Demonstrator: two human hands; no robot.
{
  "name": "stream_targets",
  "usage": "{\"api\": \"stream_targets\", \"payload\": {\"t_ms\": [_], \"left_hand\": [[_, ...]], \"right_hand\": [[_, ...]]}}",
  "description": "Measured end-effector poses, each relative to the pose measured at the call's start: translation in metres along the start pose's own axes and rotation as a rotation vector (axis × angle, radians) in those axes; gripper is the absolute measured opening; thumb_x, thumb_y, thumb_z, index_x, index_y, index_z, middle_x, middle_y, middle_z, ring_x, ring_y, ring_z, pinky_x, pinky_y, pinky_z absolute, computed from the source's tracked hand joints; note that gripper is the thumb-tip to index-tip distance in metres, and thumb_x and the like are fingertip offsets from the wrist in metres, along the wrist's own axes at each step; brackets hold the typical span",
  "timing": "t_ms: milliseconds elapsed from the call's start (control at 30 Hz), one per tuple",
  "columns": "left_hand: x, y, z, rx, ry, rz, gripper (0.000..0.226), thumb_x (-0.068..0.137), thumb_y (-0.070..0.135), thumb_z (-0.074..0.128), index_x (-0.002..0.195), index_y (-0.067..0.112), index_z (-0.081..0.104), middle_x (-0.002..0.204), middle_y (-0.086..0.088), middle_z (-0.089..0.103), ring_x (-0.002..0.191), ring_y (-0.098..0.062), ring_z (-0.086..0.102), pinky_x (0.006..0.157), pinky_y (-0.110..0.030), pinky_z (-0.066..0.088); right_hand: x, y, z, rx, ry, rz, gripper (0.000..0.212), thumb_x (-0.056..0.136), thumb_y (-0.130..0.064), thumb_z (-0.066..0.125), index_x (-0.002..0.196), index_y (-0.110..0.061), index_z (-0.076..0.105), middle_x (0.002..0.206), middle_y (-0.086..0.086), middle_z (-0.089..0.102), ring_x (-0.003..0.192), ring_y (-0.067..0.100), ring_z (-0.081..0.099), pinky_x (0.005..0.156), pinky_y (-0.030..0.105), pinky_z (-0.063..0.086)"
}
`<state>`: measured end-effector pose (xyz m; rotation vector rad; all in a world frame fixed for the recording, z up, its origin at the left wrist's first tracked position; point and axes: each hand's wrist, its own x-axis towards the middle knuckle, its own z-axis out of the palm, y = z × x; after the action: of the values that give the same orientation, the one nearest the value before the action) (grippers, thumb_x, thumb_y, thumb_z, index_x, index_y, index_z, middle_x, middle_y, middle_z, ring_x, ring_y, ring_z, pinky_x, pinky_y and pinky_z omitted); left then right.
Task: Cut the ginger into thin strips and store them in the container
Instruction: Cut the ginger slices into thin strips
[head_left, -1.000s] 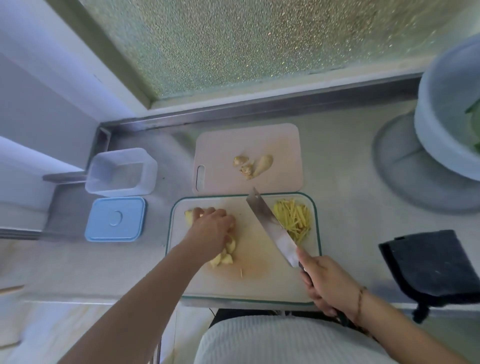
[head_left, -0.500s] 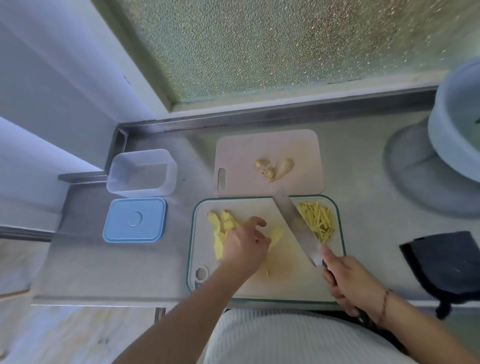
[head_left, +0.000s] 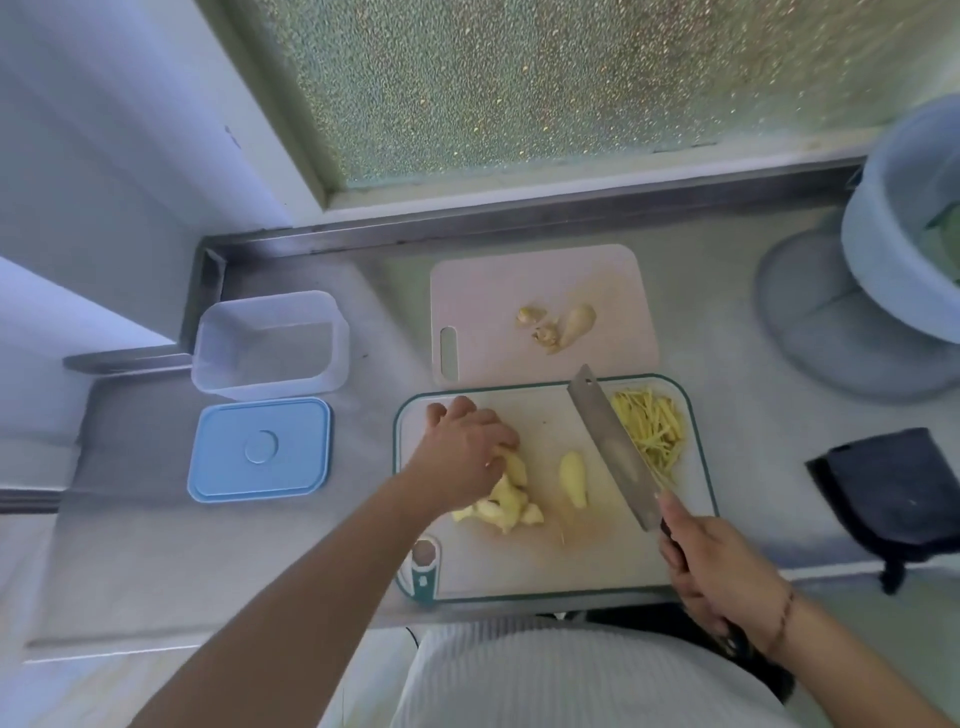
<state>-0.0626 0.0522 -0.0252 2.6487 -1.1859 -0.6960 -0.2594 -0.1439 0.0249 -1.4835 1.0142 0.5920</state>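
On the green-rimmed cutting board (head_left: 550, 566) lies a heap of peeled ginger chunks (head_left: 506, 501), one single piece (head_left: 573, 478) apart to its right, and a pile of thin ginger strips (head_left: 649, 428) at the far right corner. My left hand (head_left: 462, 454) rests over the far end of the heap, fingers curled down onto the pieces. My right hand (head_left: 719, 571) grips the handle of a cleaver (head_left: 610, 447), whose blade lies slanted between the single piece and the strips. The clear container (head_left: 267, 345) stands open to the left, empty.
A blue lid (head_left: 260, 449) lies in front of the container. A pink board (head_left: 488, 291) behind holds ginger scraps (head_left: 558, 327). A pale blue bowl (head_left: 898, 239) stands on a round base at the right, a dark cloth (head_left: 893, 488) at the counter's front right edge.
My left hand went from the board's middle back to the left heap, leaving one ginger piece alone beside the blade. The cleaver stays in about the same place.
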Motion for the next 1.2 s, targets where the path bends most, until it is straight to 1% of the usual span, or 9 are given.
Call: {"api": "stream_targets", "payload": {"t_ms": [233,367,433,500,600,733,833,967,1200], "left_hand": [[0.016,0.01,-0.019,0.085,-0.092,-0.004,0.018,0.097,0.034,0.06,0.112,0.033,0.07,0.102,0.015,0.057,0.114,-0.018,0.041,0.095,-0.035,0.025],[0.011,0.035,-0.017,-0.447,0.241,-0.282,0.004,0.092,0.02,0.069,0.094,0.021,0.071,0.081,0.011,0.062,0.08,-0.012,0.058,0.074,-0.018,0.042],[0.007,0.052,-0.009,-0.708,0.253,-0.429,0.011,0.088,0.015,0.073,0.094,0.022,0.067,0.077,0.009,0.067,0.073,-0.009,0.063,0.065,-0.011,0.045],[0.002,0.067,0.006,-0.838,0.171,-0.505,0.019,0.088,0.014,0.074,0.1,0.024,0.065,0.074,0.006,0.071,0.072,-0.01,0.067,0.062,-0.018,0.05],[-0.002,0.079,0.027,-0.819,0.116,-0.542,0.026,0.092,0.01,0.068,0.114,0.023,0.063,0.08,0.003,0.072,0.071,-0.008,0.065,0.054,-0.017,0.047],[-0.002,0.087,0.036,-0.537,0.133,-0.443,0.037,0.096,0.016,0.063,0.132,0.02,0.057,0.094,-0.003,0.071,0.089,-0.024,0.067,0.076,-0.036,0.057],[-0.005,0.091,0.037,-0.43,0.12,-0.43,0.041,0.099,0.024,0.06,0.139,0.021,0.051,0.103,-0.004,0.072,0.094,-0.028,0.067,0.081,-0.043,0.058],[-0.006,0.093,0.041,-0.511,0.175,-0.433,0.038,0.097,0.017,0.063,0.135,0.017,0.058,0.103,-0.001,0.072,0.094,-0.024,0.068,0.083,-0.039,0.057],[-0.003,0.097,0.056,-0.454,0.25,-0.35,0.024,0.095,0.015,0.065,0.117,0.006,0.064,0.097,-0.01,0.069,0.087,-0.032,0.065,0.077,-0.044,0.055]], "right_hand": [[0.003,-0.003,-0.011,-0.039,-0.047,-0.055,0.058,0.087,-0.068,0.036,0.058,-0.018,0.032,0.046,0.001,0.025,0.036,0.013,0.019,0.038,0.019,0.021],[0.007,-0.002,-0.023,-0.061,-0.097,-0.078,0.058,0.086,-0.069,0.035,0.057,-0.018,0.033,0.046,0.001,0.026,0.037,0.013,0.019,0.038,0.019,0.021],[0.01,0.0,-0.027,-0.081,-0.107,-0.083,0.058,0.085,-0.069,0.035,0.057,-0.019,0.032,0.046,0.001,0.026,0.036,0.013,0.02,0.038,0.02,0.021],[0.013,0.003,-0.03,-0.104,-0.111,-0.086,0.06,0.085,-0.07,0.035,0.055,-0.019,0.032,0.045,0.001,0.026,0.035,0.014,0.02,0.038,0.02,0.022],[0.016,0.008,-0.032,-0.125,-0.134,-0.095,0.061,0.086,-0.07,0.034,0.053,-0.019,0.032,0.045,0.002,0.027,0.034,0.014,0.021,0.038,0.02,0.023],[0.017,0.012,-0.033,-0.151,-0.143,-0.104,0.06,0.087,-0.068,0.033,0.053,-0.019,0.031,0.044,0.002,0.026,0.033,0.014,0.022,0.039,0.021,0.023],[0.016,0.013,-0.033,-0.179,-0.139,-0.116,0.06,0.088,-0.067,0.032,0.052,-0.019,0.031,0.044,0.002,0.027,0.032,0.014,0.023,0.038,0.02,0.024],[0.014,0.018,-0.03,-0.269,-0.088,-0.155,0.062,0.085,-0.069,0.027,0.054,-0.015,0.032,0.042,0.0,0.029,0.031,0.011,0.027,0.037,0.021,0.025],[0.018,0.027,-0.006,-0.405,-0.03,-0.266,0.066,0.078,-0.073,0.02,0.055,-0.014,0.039,0.046,-0.001,0.042,0.044,0.011,0.043,0.057,0.036,0.046]]}}
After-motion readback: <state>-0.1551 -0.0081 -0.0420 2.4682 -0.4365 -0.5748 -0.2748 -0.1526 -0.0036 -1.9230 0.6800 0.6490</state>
